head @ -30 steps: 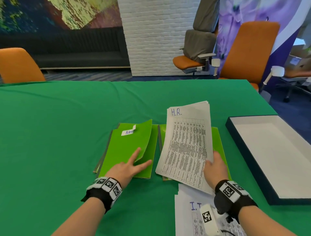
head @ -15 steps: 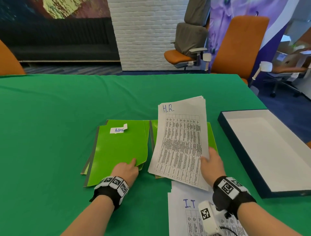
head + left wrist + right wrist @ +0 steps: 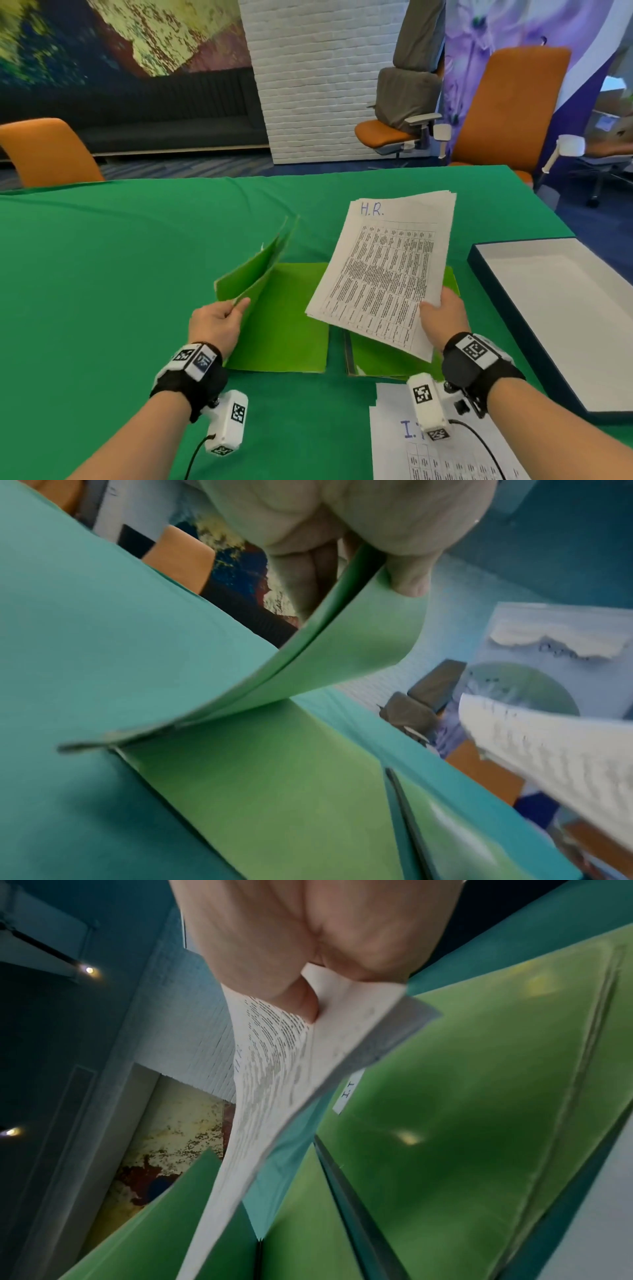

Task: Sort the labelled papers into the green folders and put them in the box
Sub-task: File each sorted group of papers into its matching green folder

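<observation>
Head view: two hands, left (image 3: 215,322) lifting folder cover (image 3: 255,270), right (image 3: 443,317) holding H.R. stack (image 3: 387,274).

Folder cover (image 3: 255,270) now lifted open by left hand (image 3: 214,320).

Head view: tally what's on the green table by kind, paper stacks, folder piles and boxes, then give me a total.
Paper stacks: 2, the H.R. stack in the right hand and the I.T. stack
Green folder piles: 2, the left folder pile and the right folder pile
Boxes: 1, the box
Total: 5
</observation>
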A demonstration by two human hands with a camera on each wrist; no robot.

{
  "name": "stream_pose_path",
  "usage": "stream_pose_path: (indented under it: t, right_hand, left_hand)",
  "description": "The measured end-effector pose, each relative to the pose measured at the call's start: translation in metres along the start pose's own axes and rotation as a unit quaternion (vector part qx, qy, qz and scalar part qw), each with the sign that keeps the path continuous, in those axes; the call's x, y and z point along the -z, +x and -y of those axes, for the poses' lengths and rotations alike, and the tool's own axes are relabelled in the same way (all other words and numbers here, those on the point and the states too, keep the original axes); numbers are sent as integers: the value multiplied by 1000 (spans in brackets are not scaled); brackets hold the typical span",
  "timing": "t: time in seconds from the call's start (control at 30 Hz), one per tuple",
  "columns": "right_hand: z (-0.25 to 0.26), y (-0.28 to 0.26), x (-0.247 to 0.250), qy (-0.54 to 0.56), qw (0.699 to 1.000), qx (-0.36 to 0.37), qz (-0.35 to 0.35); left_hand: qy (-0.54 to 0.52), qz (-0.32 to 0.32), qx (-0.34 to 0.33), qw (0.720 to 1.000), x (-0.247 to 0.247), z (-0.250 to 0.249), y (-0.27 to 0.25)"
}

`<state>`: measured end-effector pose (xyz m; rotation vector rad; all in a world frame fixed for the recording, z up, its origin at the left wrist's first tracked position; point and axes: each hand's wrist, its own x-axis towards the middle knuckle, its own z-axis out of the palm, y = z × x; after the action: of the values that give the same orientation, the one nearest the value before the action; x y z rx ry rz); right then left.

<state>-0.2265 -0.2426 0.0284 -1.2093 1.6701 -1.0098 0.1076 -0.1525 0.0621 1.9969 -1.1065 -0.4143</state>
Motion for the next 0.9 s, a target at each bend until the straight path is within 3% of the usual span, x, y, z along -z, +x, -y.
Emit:
stream_pose_path:
  t: [0.1,0.23,0.47,0.63,0.73,0.83,0.9]
  right_hand:
    - [6,2,-22,-26,998,-16,56]
    - [6,3,-69,-77,987,-37,137]
    - [23,-4,-155,-94,968,2,234]
    - [6,-4,-178,-215,933,3,287]
    - [-9,-7,-179,-218,916,12,335]
    - [-12,-5,-167,-201,932,29,302]
    - [-15,-3,-150,-186,951,-1,245]
  left_hand:
    - [-73,-17,35,997,18,-3,1]
    - [-77,6,33,996,27,0,1]
    - [-75,74,17,994,24,2,-4]
    - [-84,100,7,991,24,17,-4]
    - [-101,119,6,988,21,21,-6]
    - [-96,134,-3,986,13,24,-5]
    - [-68,165,-8,984,4,21,-8]
